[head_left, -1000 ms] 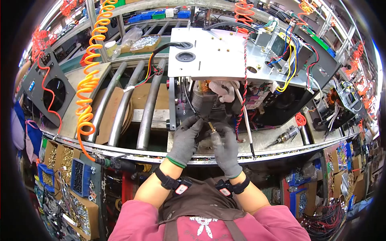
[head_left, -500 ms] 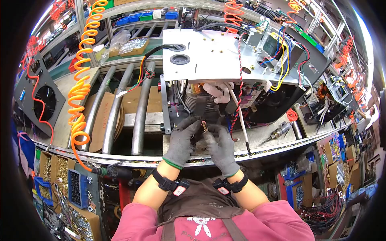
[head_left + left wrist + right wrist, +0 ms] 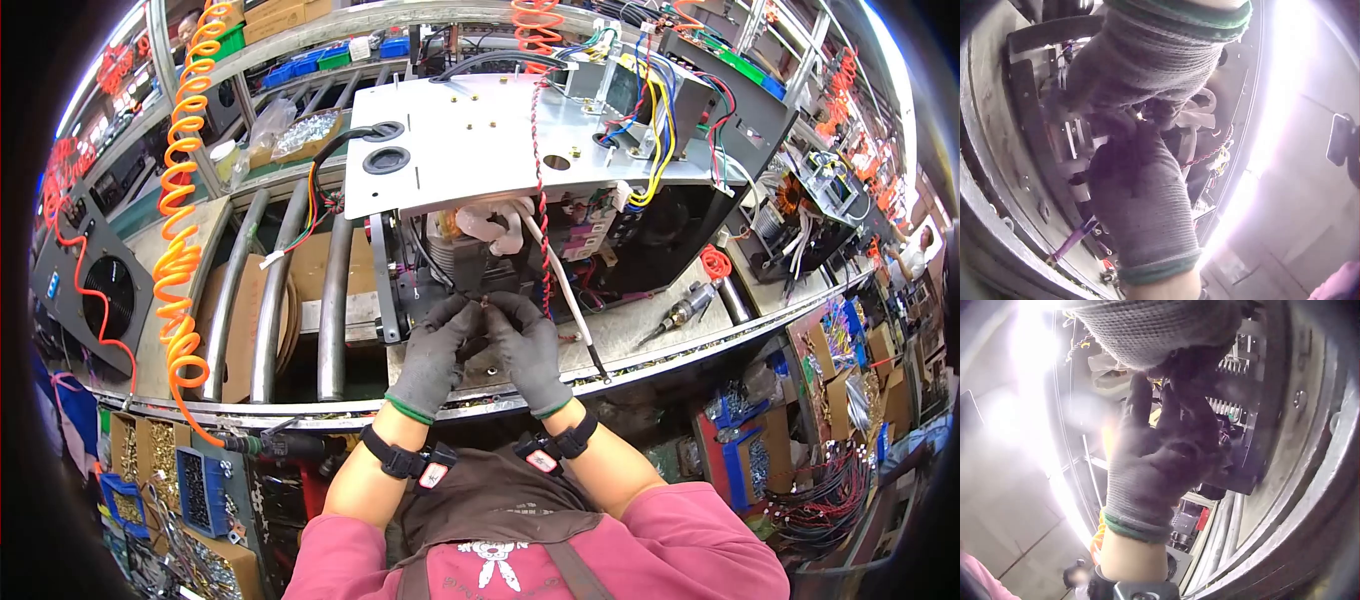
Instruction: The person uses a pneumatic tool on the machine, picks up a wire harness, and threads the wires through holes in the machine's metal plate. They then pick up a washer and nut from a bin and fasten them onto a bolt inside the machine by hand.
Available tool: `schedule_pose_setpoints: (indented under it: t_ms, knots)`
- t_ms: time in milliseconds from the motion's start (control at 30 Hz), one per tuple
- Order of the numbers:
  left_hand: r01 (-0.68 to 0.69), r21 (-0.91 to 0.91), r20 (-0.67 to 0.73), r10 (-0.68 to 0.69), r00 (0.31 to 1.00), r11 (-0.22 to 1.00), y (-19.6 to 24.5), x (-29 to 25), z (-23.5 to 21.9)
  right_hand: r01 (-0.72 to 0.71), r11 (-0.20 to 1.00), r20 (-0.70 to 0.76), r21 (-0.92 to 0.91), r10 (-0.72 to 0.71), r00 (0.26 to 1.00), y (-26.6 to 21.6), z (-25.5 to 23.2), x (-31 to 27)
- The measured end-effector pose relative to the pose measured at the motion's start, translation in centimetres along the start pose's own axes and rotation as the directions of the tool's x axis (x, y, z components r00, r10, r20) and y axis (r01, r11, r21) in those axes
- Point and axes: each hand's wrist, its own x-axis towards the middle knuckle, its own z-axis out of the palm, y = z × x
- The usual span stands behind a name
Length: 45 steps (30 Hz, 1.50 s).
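i find the right hand (image 3: 525, 348) pinching a fitting (image 3: 485, 299) before the unit (image 3: 490, 160); the left hand's (image 3: 430, 358) hold i cannot tell. i advise steady, aligned fingertips.

The place looks like a factory assembly workshop. Just beyond the hands (image 3: 430, 365), an opened machine (image 3: 460, 165) shows bare wiring; left of them lie conveyor rollers (image 3: 335, 315), with a coiled orange hose (image 3: 175, 270) farther left. Bins (image 3: 218, 490) of small fasteners sit lower left. Right of the hands, a power tool (image 3: 690, 303) rests on the tabletop (image 3: 630, 318).
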Motion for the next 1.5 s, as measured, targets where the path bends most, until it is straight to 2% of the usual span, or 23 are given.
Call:
schedule_pose_setpoints:
  t_ms: [33,100,200,267,300,333,400,467,567,600,667,700,767,800,867,1000,1067,1133,1200,1333,1400,1467,1500]
  knots:
    - [0.002,0.007,0.002,-0.002,1.0,1.0,-0.1,0.1,0.1,-0.02,0.996,0.01,0.085,0.019,1.0,-0.2,0.0,0.1]
    - [-0.213,0.311,0.11,0.187,0.976,0.926,-0.3,0.3,0.1,-0.02,0.995,0.038,0.096,0.016,0.999,-0.9,-0.2,-0.3]
    - [-0.236,0.416,0.107,0.211,0.972,0.878,0.2,-0.1,0.5,0.061,0.998,0.096,-0.006,-0.06,0.994,-0.5,-1.0,-0.2]
    - [-0.254,0.403,0.13,0.22,0.967,0.879,0.1,0.1,0.6,0.169,0.98,0.064,-0.1,-0.164,0.984,-1.7,-1.1,-0.4]
    - [-0.237,0.373,0.084,0.221,0.972,0.897,0.2,0.1,0.8,0.216,0.952,0.072,-0.215,-0.205,0.976,-2.0,-1.2,-0.2]
    - [-0.219,0.343,0.037,0.22,0.975,0.914,0.3,0.0,1.1,0.218,0.953,0.068,-0.209,-0.208,0.976,-2.3,-1.3,0.2]
    - [-0.233,0.333,0.048,0.231,0.972,0.914,0.3,-0.3,1.1,0.306,0.861,0.108,-0.406,-0.287,0.952,-2.9,-1.2,0.8]
    - [-0.269,0.281,0.057,0.263,0.963,0.921,0.2,-0.4,0.8,0.284,0.901,0.091,-0.327,-0.269,0.959,-3.4,-0.4,1.2]
    - [-0.287,0.344,0.02,0.298,0.954,0.894,-0.6,0.6,-0.6,0.5,0.769,0.126,-0.398,-0.494,0.86,-3.2,1.5,2.1]
    - [-0.283,0.344,0.022,0.294,0.956,0.895,-0.6,0.8,-0.7,0.514,0.745,0.111,-0.425,-0.521,0.846,-3.8,2.2,2.2]
    - [-0.27,0.292,-0.021,0.289,0.957,0.918,-0.2,1.2,-0.3,0.362,0.831,0.148,-0.422,-0.331,0.932,-3.7,2.1,2.1]
    - [-0.27,0.349,-0.018,0.295,0.955,0.897,0.0,1.1,0.1,0.363,0.832,0.147,-0.42,-0.332,0.932,-3.6,1.9,2.1]
    - [-0.292,0.422,0.024,0.311,0.95,0.858,0.2,0.8,0.9,0.373,0.86,0.022,-0.348,-0.39,0.921,-2.8,0.6,1.7]
    - [-0.316,0.486,0.069,0.325,0.943,0.815,0.4,0.8,1.2,0.276,0.876,-0.042,-0.396,-0.318,0.947,-2.1,0.1,1.1]
    - [-0.259,0.518,0.052,0.272,0.961,0.815,0.7,0.7,1.7,0.291,0.901,-0.106,-0.321,-0.34,0.935,-0.5,-0.5,0.8]
    - [-0.258,0.411,0.055,0.259,0.964,0.874,0.6,1.2,2.0,0.199,0.911,-0.067,-0.361,-0.239,0.969,0.3,-0.3,0.5]
    - [-0.285,0.401,0.123,0.257,0.959,0.871,0.5,1.4,1.6,0.192,0.821,-0.048,-0.538,-0.257,0.965,1.3,0.5,1.0]
    - [-0.321,0.452,0.135,0.292,0.947,0.832,1.1,0.7,1.9,0.235,0.867,-0.054,-0.44,-0.286,0.957,2.2,0.8,1.8]
    - [-0.349,0.5,0.138,0.326,0.935,0.792,1.4,-0.3,1.6,0.109,0.938,-0.071,-0.329,-0.14,0.988,1.7,0.9,1.3]
    - [-0.28,0.534,0.032,0.312,0.95,0.798,1.8,0.4,1.3,0.182,0.945,-0.079,-0.27,-0.21,0.974,1.5,0.4,1.2]
    - [-0.329,0.568,0.163,0.289,0.943,0.755,1.6,1.4,2.1,0.163,0.9,0.029,-0.403,-0.166,0.986,0.9,-0.1,1.0]
    - [-0.312,0.547,0.166,0.264,0.95,0.777,1.8,1.5,1.9,0.169,0.922,0.039,-0.349,-0.166,0.985,2.2,-0.7,1.1]
    - [-0.241,0.585,0.149,0.189,0.97,0.774,2.3,1.7,1.9,0.184,0.939,0.05,-0.292,-0.177,0.983,2.7,-1.0,2.1]
